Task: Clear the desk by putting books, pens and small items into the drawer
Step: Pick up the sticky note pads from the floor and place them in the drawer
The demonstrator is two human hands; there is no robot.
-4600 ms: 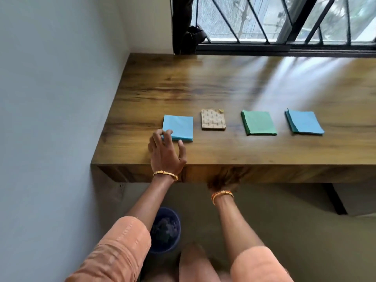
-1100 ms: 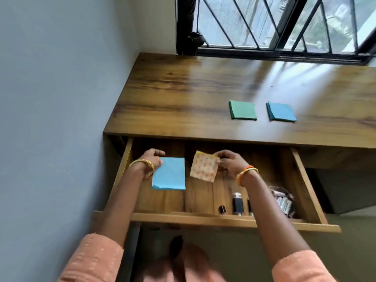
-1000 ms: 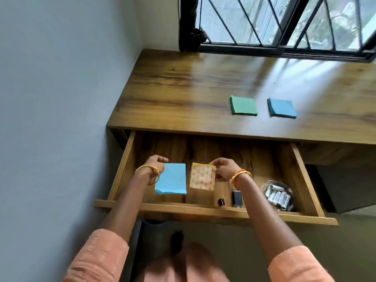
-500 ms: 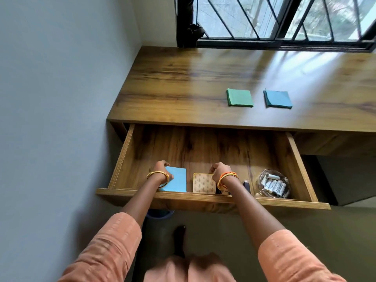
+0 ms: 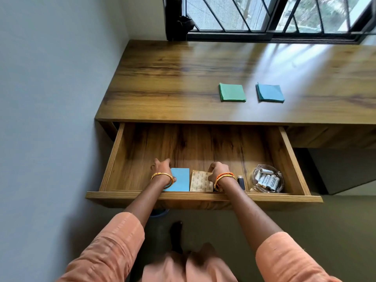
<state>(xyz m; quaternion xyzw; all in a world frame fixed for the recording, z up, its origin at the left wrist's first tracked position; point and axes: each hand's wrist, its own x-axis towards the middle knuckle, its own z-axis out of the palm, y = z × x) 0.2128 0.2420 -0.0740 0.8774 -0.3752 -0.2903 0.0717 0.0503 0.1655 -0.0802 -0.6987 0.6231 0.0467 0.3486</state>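
Note:
The wooden drawer point(image 5: 284, 143) stands pulled out under the desk point(image 5: 183, 78). Inside it, near the front, a light blue pad point(image 5: 181, 181) lies flat with my left hand point(image 5: 161, 165) gripping its left edge. Beside it lies a beige patterned pad point(image 5: 200, 181), and my right hand point(image 5: 217, 169) pinches its upper right corner. On the desk top a green pad point(image 5: 232, 92) and a blue pad point(image 5: 269, 93) lie side by side.
A glass bowl of batteries point(image 5: 267, 181) sits in the drawer's front right corner. A small dark object point(image 5: 241, 182) lies next to my right wrist. The grey wall point(image 5: 50, 119) runs along the left, and a barred window point(image 5: 274, 15) is behind the desk.
The drawer came out, and both hands carried the light blue and beige pads from the desk down into its front. In the last half second the hands barely moved.

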